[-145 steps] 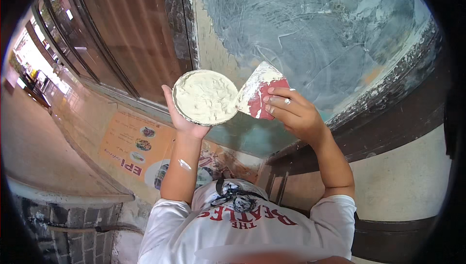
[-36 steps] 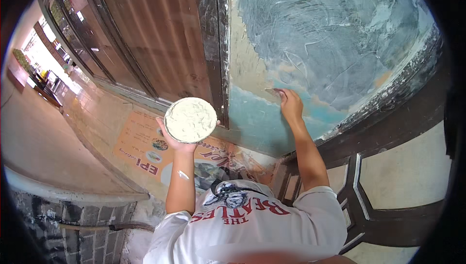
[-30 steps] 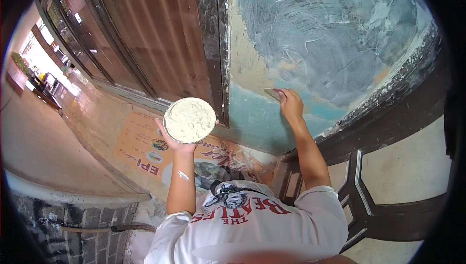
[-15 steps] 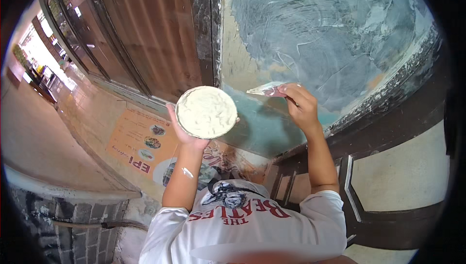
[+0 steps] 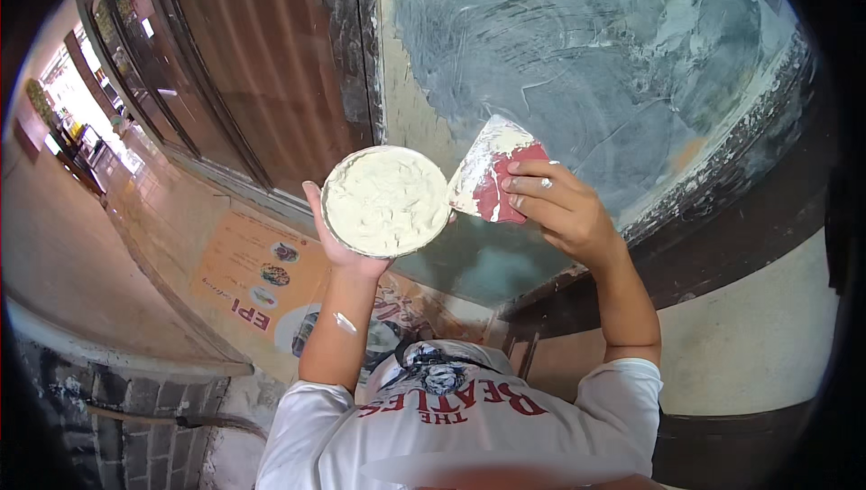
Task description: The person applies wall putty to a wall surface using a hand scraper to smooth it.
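A round container of pale cream paste (image 5: 384, 200) rests in my left hand (image 5: 348, 248), whose fingers cup it from below and round the side. My right hand (image 5: 563, 219) grips a flat red scraper (image 5: 501, 185) smeared with white paste, its left edge at the container's rim. Beyond both is a wall (image 5: 577, 39) roughly coated in grey-blue, with a bare beige strip along its left side and teal paint low down.
A dark-framed door with brown curtained glass (image 5: 253, 48) stands left of the wall. An orange printed sheet (image 5: 230, 274) lies on the floor below. Dark trim (image 5: 749, 201) borders the wall at right. A passage (image 5: 99, 120) runs off at far left; a pipe (image 5: 153, 416) crosses grey blocks lower left.
Since about a second ago, my right hand has come off the wall, turning the scraper face-up beside the container. My left hand has lifted the container slightly and moved it right.
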The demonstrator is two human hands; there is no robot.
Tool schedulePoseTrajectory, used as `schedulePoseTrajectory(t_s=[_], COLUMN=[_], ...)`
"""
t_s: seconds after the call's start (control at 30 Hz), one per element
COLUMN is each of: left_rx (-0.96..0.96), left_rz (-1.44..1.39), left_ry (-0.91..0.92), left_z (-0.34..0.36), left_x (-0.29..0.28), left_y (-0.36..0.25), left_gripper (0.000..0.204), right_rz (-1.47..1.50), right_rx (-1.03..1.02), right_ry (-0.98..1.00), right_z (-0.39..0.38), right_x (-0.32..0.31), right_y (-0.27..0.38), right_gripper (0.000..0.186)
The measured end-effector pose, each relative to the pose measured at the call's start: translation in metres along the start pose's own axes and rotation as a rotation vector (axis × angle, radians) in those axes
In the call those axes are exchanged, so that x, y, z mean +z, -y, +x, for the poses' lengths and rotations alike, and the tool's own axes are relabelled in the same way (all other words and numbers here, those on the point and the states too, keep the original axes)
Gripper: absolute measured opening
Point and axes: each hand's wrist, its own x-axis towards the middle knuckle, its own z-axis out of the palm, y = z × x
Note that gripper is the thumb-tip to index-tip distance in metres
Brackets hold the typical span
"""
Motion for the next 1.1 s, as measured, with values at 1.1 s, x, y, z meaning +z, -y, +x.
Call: schedulePoseTrajectory(t_s=[1.1], left_rx=[0.162], left_rz=[-0.004], left_ry=[0.030], left_z=[-0.054], left_x=[-0.065], left_y=[0.006], left_gripper=[0.086], right_rz=[0.164], right_rx=[0.855], right_ry=[-0.245], right_z=[-0.081], right_x=[0.128], right_y=[-0.074], right_gripper=[0.013])
